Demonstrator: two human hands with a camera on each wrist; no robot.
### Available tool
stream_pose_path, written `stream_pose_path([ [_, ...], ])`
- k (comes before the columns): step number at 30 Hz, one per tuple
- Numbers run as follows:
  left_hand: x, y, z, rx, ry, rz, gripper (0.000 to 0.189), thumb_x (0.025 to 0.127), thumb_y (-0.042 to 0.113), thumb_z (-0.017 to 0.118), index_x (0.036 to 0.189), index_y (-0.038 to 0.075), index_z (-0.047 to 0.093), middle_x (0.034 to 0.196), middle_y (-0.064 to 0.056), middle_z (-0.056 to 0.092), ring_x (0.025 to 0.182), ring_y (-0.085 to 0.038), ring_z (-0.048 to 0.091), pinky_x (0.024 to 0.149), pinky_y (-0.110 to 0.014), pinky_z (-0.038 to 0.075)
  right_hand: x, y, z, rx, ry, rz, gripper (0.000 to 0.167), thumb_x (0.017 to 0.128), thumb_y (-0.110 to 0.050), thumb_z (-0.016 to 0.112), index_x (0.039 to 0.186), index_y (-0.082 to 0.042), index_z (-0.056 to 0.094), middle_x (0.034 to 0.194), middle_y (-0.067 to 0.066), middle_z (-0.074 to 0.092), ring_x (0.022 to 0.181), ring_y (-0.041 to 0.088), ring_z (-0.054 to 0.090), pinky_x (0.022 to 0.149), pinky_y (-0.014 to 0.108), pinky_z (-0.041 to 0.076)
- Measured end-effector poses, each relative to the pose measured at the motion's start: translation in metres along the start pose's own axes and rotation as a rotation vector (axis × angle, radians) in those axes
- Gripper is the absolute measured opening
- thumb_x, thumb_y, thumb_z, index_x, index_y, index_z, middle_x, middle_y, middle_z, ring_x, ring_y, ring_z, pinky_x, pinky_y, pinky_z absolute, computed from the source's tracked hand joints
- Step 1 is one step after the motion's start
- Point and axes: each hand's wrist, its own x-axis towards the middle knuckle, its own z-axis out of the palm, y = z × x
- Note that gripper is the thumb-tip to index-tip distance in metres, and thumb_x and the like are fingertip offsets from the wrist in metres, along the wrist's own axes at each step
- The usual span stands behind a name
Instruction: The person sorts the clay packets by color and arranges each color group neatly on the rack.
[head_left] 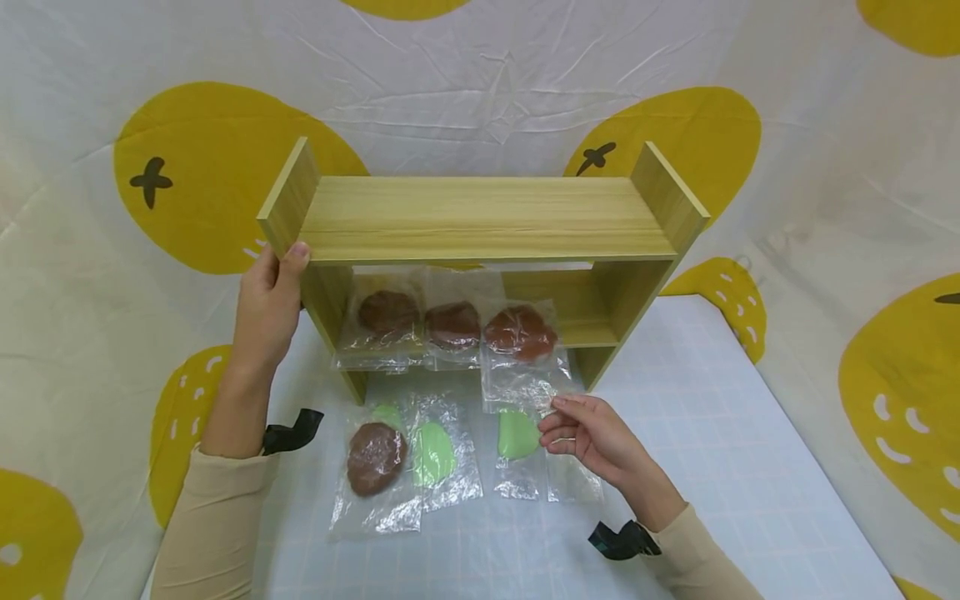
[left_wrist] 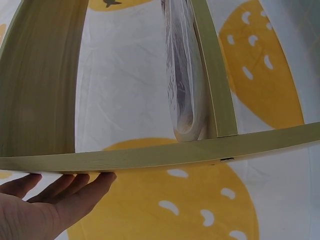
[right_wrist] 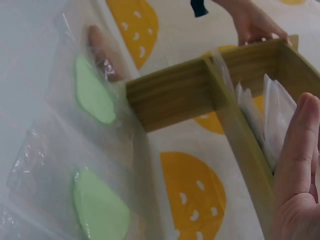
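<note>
A small wooden shelf [head_left: 487,212] stands in front of me. My left hand [head_left: 266,312] grips its left side panel, thumb at the front edge; in the left wrist view the fingers [left_wrist: 82,197] touch the panel's outer face. At the lower right, my right hand [head_left: 596,437] pinches the bottom corner of a clear plastic bag [head_left: 517,387] holding a flat reddish-brown round piece. That bag overlaps the shelf's middle level. Left of it, two similar bags with brown pieces [head_left: 387,312] [head_left: 453,325] lean in the shelf. The right wrist view shows a straight finger [right_wrist: 300,150] close to bag edges [right_wrist: 277,112].
On the table below the shelf lie a bag with a brown round piece [head_left: 377,458] and bags with light green pieces [head_left: 435,454] [head_left: 517,433]. A white cloth with yellow printed shapes [head_left: 495,92] hangs behind. The table edge [head_left: 795,417] runs along the right.
</note>
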Motion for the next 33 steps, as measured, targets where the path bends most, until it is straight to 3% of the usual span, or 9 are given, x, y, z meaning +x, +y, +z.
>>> stream_pose_path([
  [4,0.000,0.000,0.000,-0.001,0.004,0.006,0.040,0.103,0.036,0.055,0.135,0.014,0.059,0.110,-0.014,0.060,0.091,-0.027,0.060,0.070,-0.023,0.053,-0.002,0.002,0.001,0.035,-0.005,-0.018,0.032,0.109,-0.007,0.038,0.109,-0.002,0.070,0.095,0.010,0.074,0.086,0.020,0.073,0.076,0.028,0.056],
  [11,-0.001,0.001,-0.001,0.001,0.000,0.002,0.040,0.103,0.036,0.054,0.137,0.015,0.058,0.113,-0.015,0.059,0.093,-0.028,0.058,0.071,-0.023,0.052,0.005,-0.003,0.003,0.031,0.078,-0.024,0.033,0.108,-0.005,0.039,0.108,-0.003,0.072,0.096,0.010,0.075,0.089,0.018,0.073,0.075,0.023,0.055],
  [18,0.000,0.001,0.000,-0.010,-0.003,-0.001,0.040,0.103,0.035,0.055,0.137,0.016,0.058,0.114,-0.015,0.059,0.095,-0.029,0.059,0.073,-0.023,0.053,0.020,-0.012,-0.002,0.038,0.123,-0.024,0.032,0.108,-0.003,0.041,0.105,-0.002,0.073,0.095,0.010,0.075,0.087,0.019,0.073,0.076,0.026,0.056],
  [25,-0.001,0.003,0.000,0.044,-0.011,-0.003,0.042,0.104,0.038,0.051,0.142,0.020,0.055,0.119,-0.009,0.058,0.099,-0.029,0.056,0.076,-0.024,0.051,0.036,-0.018,-0.009,0.050,0.169,-0.015,0.031,0.107,-0.003,0.042,0.102,0.000,0.073,0.094,0.012,0.074,0.086,0.021,0.073,0.078,0.027,0.056],
  [33,-0.001,0.002,-0.001,0.029,-0.013,0.011,0.041,0.104,0.037,0.052,0.140,0.019,0.056,0.118,-0.010,0.059,0.098,-0.030,0.057,0.075,-0.024,0.052,0.050,-0.023,-0.011,0.145,0.225,0.002,0.031,0.107,-0.002,0.041,0.100,0.003,0.070,0.092,0.015,0.073,0.086,0.023,0.073,0.080,0.027,0.055],
])
